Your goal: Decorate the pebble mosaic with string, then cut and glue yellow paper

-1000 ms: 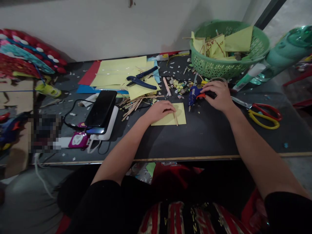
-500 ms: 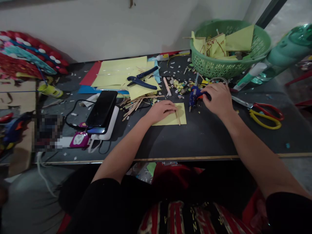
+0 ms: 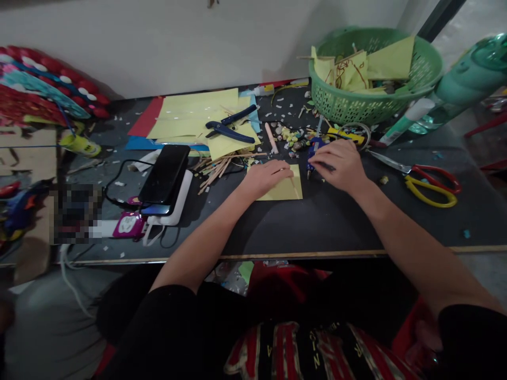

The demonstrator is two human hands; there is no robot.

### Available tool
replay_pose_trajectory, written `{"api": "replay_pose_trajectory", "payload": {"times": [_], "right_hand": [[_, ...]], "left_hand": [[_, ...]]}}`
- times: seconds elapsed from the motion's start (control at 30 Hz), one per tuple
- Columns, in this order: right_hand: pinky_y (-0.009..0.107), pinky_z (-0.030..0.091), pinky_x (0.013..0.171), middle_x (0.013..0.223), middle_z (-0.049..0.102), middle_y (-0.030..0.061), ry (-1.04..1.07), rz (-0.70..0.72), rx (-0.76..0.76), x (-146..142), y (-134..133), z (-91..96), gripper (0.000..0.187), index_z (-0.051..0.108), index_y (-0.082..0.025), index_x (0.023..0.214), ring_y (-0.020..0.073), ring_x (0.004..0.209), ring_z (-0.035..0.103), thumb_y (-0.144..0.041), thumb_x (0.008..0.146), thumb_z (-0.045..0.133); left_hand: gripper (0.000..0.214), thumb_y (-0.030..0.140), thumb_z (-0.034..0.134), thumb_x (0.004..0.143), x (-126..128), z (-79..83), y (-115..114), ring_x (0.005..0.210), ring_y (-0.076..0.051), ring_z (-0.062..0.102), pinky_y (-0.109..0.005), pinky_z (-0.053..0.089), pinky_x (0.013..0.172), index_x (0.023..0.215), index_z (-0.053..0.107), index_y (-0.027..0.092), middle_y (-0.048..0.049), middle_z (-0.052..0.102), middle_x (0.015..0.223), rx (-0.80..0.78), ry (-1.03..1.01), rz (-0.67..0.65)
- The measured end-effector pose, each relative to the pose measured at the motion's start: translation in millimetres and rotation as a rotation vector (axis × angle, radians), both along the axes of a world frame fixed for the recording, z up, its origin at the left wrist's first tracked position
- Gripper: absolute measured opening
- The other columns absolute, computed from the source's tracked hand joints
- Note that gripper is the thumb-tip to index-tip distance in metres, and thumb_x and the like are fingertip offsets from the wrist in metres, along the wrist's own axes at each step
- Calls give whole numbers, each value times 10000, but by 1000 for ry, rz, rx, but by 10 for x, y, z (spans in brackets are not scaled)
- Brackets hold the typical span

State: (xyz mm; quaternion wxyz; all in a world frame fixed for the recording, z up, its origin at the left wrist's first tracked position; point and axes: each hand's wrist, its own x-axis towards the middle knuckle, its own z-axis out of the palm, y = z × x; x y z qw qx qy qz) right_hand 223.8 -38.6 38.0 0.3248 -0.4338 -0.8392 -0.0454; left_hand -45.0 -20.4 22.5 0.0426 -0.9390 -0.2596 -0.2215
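Note:
My left hand (image 3: 266, 178) rests over a small yellow paper (image 3: 277, 194), which lies flat on the dark table. Its fingertips close on the upper end of a thin wooden stick (image 3: 296, 188), blurred, lying over the paper's right part. To the right, my right hand (image 3: 341, 164) hovers in front of a blue glue gun (image 3: 316, 146), partly covering it. Thumb and forefinger stand apart there with nothing visible between them. The glue gun lies on the table, nozzle pointing towards me.
Blue cutting pliers (image 3: 231, 126) lie on yellow sheets (image 3: 190, 113) behind a heap of sticks (image 3: 217, 171). Phones (image 3: 166, 174) and cables occupy the left. Scissors (image 3: 431, 184), a green basket (image 3: 372, 108) and a bottle (image 3: 463, 84) stand or lie right.
My right hand has come off the glue gun's handle and shifted left, across its front. My left hand and the stick have slid slightly right over the paper.

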Motion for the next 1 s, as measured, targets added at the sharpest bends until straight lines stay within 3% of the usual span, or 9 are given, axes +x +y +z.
{"api": "replay_pose_trajectory", "payload": {"times": [0.23,0.33,0.43,0.53,0.63,0.7,0.8,0.9,1.0], "right_hand": [[339,454,776,922,748,-16,-5,283,197,-295,-226,11,141,781,-350,955,153,860,639,-315,924,648],[311,463,703,880,752,-26,-31,336,323,-290,-282,95,174,784,-328,930,133,790,631,-238,925,635],[293,513,699,903,762,-13,-3,301,396,-165,-295,155,178,773,-280,997,131,754,639,-186,885,673],[306,552,727,934,770,-13,40,225,368,-27,-280,153,237,757,-288,1062,142,758,670,-175,866,683],[323,568,776,999,770,-11,-12,234,263,8,-264,105,271,744,-296,1115,157,824,695,-184,888,648],[330,569,804,1039,765,-7,-62,247,183,-20,-261,67,292,733,-291,1149,167,881,695,-181,904,617],[350,554,819,1041,764,1,-54,138,112,-77,-261,24,302,732,-298,1151,182,900,685,-177,919,582],[362,525,793,1037,765,8,-79,67,93,-108,-251,15,289,736,-285,1136,191,897,678,-183,931,560],[354,501,755,1039,766,-1,-148,118,112,-127,-246,41,273,736,-264,1131,188,891,669,-194,940,553]], "left_hand": [[273,324,414,1028,148,-80,-73,1004,-136,694,-264,552,839,1012,660,208,-83,734,1028,-112,-375,-30],[279,380,415,1025,153,-60,-81,1058,-153,681,-293,554,885,1172,581,210,-112,695,1161,-159,-403,-38],[683,602,515,926,65,-25,-55,1280,-240,575,-386,527,1000,1451,322,210,-213,463,1477,-206,-372,17],[1042,773,564,782,-46,-22,-10,1517,-354,269,-516,369,1169,1552,110,238,-236,189,1626,-256,-234,81],[1148,846,546,720,-91,-71,13,1560,-406,89,-604,140,1243,1582,42,279,-203,117,1665,-319,-53,139],[1181,870,530,703,-81,-122,9,1560,-422,49,-625,20,1243,1592,22,282,-193,127,1672,-333,-8,201],[1217,879,510,704,-62,-197,-1,1562,-420,32,-616,-80,1234,1598,-31,256,-196,140,1673,-332,-25,262],[1216,878,514,702,-70,-231,12,1563,-418,37,-604,-97,1237,1598,-31,263,-179,137,1678,-340,-46,227],[1222,875,531,700,-85,-192,33,1564,-415,10,-601,-54,1250,1598,-32,267,-161,98,1689,-397,-8,199]]}}
